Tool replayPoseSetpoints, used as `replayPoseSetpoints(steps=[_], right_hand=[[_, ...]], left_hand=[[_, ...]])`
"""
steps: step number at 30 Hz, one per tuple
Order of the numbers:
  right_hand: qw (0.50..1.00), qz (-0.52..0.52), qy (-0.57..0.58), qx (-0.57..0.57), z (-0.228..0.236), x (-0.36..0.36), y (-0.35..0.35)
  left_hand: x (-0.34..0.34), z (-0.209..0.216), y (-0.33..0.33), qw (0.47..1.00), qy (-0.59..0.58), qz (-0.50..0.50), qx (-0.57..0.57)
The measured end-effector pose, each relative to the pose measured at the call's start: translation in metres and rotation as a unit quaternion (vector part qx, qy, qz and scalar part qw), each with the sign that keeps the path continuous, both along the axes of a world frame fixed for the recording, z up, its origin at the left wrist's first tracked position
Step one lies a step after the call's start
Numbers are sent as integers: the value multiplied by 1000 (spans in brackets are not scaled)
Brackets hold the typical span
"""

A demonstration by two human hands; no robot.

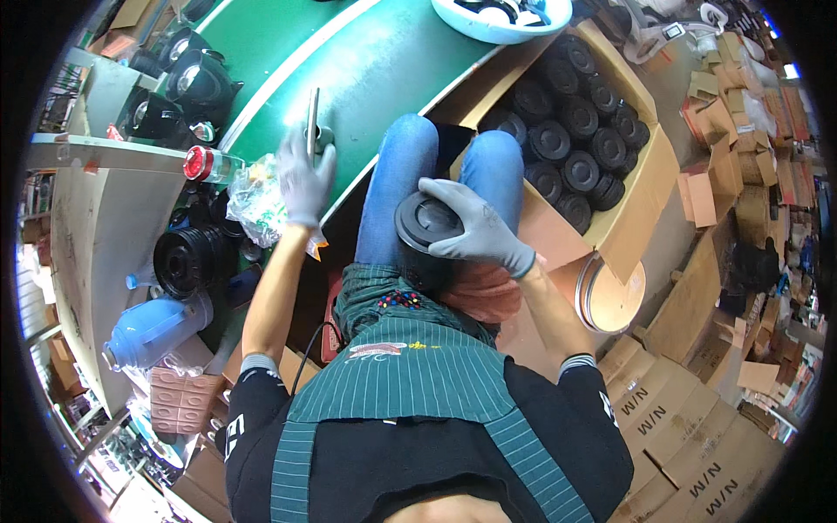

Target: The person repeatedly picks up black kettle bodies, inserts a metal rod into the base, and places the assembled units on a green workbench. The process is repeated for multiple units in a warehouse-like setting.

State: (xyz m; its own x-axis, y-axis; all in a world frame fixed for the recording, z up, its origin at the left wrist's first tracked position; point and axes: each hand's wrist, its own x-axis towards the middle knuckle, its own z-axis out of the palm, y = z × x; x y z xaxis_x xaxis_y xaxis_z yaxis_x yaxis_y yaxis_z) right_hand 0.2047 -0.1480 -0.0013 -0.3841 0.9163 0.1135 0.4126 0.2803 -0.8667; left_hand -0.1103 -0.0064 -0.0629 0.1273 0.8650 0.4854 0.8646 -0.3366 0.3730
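My right hand [479,228], in a grey glove, grips a black round lid [427,220] from its right side, thumb below and fingers over the top. The lid has a raised ring and sits above my lap, between my knees. Dark material shows beneath it; whether that is a stack of lids or one deep piece I cannot tell. Over the edge of the green tabletop [384,74] is my left hand [305,181], also gloved. A thin metal rod [313,118] stands between its thumb and fingers. Blur hides whether the fingers close on it.
An open cardboard box [641,209] to the right holds several stacks of black lids. Near my left wrist lie a crumpled plastic bag [257,209] and a red-capped jar [209,164]. A pale blue basin [501,28] stands far ahead; black kettle-like pots [196,83] stand far left.
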Motion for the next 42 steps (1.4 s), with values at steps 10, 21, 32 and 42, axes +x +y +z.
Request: replayPoseSetpoints(steps=[10,21,32,42], right_hand=[[862,-195,431,-180,-4,-17,-13],[729,-129,609,-285,-35,-6,48],[782,-171,558,-221,-14,-5,-3],[979,140,-14,148,92,-57,-48]], left_hand=[[43,85,4,843,-250,-280,-385],[102,166,-104,895,52,-387,-214],[77,124,-83,907,-205,-291,-225],[194,50,5,599,-215,-559,-531]])
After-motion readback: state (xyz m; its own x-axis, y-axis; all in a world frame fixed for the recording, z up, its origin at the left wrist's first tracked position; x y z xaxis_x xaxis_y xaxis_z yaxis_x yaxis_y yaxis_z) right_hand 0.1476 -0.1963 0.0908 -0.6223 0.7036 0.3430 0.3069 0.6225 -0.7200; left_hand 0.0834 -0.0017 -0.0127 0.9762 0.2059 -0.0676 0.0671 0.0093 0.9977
